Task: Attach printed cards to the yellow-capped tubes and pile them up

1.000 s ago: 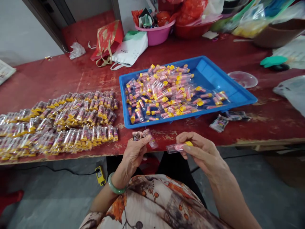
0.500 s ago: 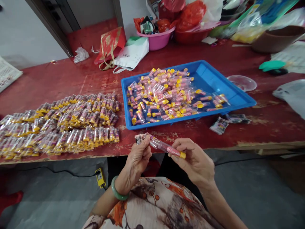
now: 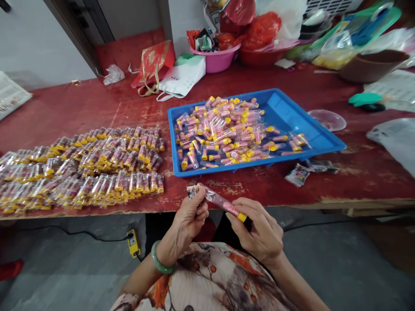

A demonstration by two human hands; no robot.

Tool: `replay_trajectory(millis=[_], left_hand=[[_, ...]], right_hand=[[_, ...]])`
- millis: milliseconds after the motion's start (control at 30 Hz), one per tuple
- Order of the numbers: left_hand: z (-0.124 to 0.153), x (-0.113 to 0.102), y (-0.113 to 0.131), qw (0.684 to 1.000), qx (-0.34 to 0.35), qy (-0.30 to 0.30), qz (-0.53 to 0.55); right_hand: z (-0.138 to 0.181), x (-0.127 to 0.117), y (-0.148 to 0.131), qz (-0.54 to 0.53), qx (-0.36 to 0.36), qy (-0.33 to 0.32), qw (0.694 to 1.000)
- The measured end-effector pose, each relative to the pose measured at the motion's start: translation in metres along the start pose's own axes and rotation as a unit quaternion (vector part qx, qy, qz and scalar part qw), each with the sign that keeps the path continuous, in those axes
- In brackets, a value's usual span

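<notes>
Over the table's front edge, my left hand is closed on a small printed plastic wrapper, pinching it under the thumb. My right hand grips a clear plastic tube near its yellow-capped end. Pink printing shows on the tube. Its far end meets the wrapper at my left fingertips; I cannot tell how far it sits inside. Beyond my hands, a blue tray holds a heap of similar yellow-capped tubes. To the left lie rows of wrapped tubes with dark printing.
Loose printed wrappers lie right of the tray. A clear plastic lid, a brown bowl and a green object are farther right. Bags and a pink basin stand at the back. A yellow power socket hangs below.
My right hand has moved left with the tube, bringing its far end closer to my left fingers. My left hand still pinches the wrapper and has barely shifted.
</notes>
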State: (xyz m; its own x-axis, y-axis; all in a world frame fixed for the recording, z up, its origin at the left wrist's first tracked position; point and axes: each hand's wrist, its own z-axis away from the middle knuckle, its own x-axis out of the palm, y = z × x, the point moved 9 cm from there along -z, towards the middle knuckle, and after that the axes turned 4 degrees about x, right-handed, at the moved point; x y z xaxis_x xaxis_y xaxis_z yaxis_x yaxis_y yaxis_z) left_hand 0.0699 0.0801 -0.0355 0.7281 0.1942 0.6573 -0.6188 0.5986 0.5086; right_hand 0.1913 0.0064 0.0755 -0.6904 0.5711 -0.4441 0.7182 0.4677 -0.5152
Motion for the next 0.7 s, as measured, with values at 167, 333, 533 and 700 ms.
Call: replay_trajectory(millis=[167, 333, 533, 700], left_hand=[[0.000, -0.003, 0.000, 0.998, 0.032, 0.011, -0.053], [0.000, 0.005, 0.003, 0.995, 0.074, -0.034, -0.058], [0.003, 0.007, 0.007, 0.995, 0.056, -0.055, -0.054], [0.009, 0.013, 0.004, 0.993, 0.048, -0.071, -0.084]], right_hand=[[0.018, 0.007, -0.009, 0.101, -0.068, -0.008, 0.993], [0.016, 0.016, -0.009, 0.098, -0.062, -0.025, 0.993], [-0.005, 0.028, 0.005, -0.090, 0.024, -0.156, 0.983], [-0.013, 0.014, 0.009, -0.107, 0.071, -0.052, 0.990]])
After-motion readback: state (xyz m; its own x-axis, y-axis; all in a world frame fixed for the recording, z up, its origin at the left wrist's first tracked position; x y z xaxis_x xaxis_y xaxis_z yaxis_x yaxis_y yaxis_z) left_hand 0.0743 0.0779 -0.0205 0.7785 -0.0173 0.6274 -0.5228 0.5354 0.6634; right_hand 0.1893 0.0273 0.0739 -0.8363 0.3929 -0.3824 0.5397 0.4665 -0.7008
